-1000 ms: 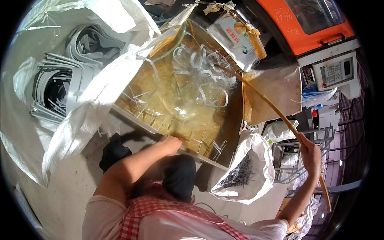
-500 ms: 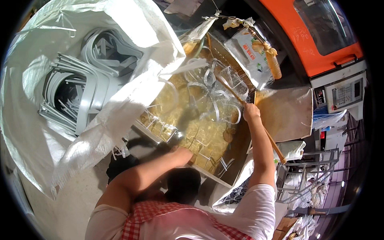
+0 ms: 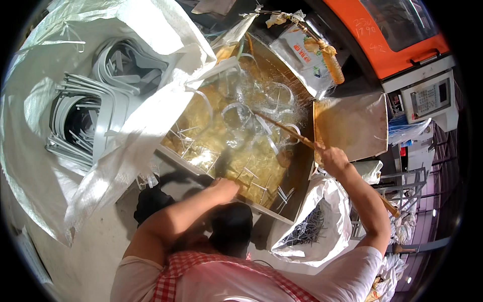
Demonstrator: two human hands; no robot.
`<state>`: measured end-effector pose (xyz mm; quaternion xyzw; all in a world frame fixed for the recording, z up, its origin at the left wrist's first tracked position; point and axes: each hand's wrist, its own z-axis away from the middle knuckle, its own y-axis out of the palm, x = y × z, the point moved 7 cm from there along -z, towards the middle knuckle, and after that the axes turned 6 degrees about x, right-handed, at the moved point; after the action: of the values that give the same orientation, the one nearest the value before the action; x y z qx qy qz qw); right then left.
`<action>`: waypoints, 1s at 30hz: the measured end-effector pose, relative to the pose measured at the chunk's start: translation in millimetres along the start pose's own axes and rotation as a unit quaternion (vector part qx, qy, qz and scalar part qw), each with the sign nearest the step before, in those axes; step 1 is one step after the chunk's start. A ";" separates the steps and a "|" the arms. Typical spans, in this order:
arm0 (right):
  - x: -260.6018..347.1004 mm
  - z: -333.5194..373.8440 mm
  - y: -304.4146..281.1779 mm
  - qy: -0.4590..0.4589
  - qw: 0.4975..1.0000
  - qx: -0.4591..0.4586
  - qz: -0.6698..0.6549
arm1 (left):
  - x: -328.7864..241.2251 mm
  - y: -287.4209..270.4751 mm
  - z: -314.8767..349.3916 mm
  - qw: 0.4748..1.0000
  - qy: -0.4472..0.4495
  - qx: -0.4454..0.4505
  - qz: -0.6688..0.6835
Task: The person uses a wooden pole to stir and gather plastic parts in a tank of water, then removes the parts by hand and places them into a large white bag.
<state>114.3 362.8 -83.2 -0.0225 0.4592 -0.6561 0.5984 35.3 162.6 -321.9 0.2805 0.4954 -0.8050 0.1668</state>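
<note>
My right hand [image 3: 332,158] is closed round a long wooden stick [image 3: 289,130]. Its far end reaches into the yellowish water [image 3: 246,163] of a rectangular metal tank [image 3: 306,194], beside white curved plastic strips [image 3: 234,108]. The water round these strips is churned and splashing. At the tank's near rim my left hand [image 3: 224,190] is curled over the edge, its fingertips partly hidden. Thin white plastic sprues [image 3: 259,186] lie in the near part of the water, to the right of my left hand, with others near the left corner.
A big white woven sack [image 3: 30,116] at the left holds bent grey-white strips [image 3: 103,118]. Right of the tank stands a smaller white sack [image 3: 339,216] of thin grey pieces. A stained board [image 3: 352,121] slopes beside the tank, below an orange machine [image 3: 382,35] with a control panel [image 3: 430,100].
My right hand has drawn the stick back toward me and to the right. The strips in the tank have shifted nearer, with more splashing. My left hand stays at the rim.
</note>
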 end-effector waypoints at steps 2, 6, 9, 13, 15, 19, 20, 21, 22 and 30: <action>6.2 21.2 5.7 0.003 1.000 0.000 -0.026 | -0.4 -2.9 3.2 1.000 -0.004 0.000 0.004; 25.5 72.4 6.4 -0.009 1.000 0.006 -0.029 | -2.8 1.1 0.2 1.000 0.005 0.003 0.007; 37.9 108.4 10.1 -0.014 0.999 0.034 -0.007 | -3.4 5.7 -1.5 1.000 0.000 0.020 -0.006; 18.1 168.6 -6.5 0.079 0.990 0.037 -0.115 | -8.7 10.2 -7.4 0.999 0.014 0.023 -0.026; 4.4 199.7 -34.4 0.180 0.967 -0.002 -0.180 | -4.3 17.4 -11.7 0.999 0.014 0.033 -0.034; -4.5 239.6 -12.5 0.206 0.933 -0.097 -0.277 | -4.0 21.9 -8.7 0.999 0.022 0.037 -0.032; -3.6 244.2 -5.3 0.212 0.927 -0.114 -0.287 | -8.1 19.6 -5.5 0.999 0.027 0.032 -0.026; 2.8 243.4 -2.7 0.230 0.930 -0.054 -0.281 | -7.3 19.6 -4.4 0.999 0.018 0.036 -0.028; 4.9 247.4 2.2 0.226 0.933 -0.055 -0.275 | -5.8 20.0 -3.3 0.999 0.009 0.039 -0.030; -13.1 309.3 91.9 0.236 0.850 -0.022 -0.471 | -1.9 26.8 -8.2 0.997 -0.014 0.071 -0.033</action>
<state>367.4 208.0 44.4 -0.0936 0.5358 -0.8342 0.0904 53.8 157.7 -342.5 0.2637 0.4438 -0.8469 0.1270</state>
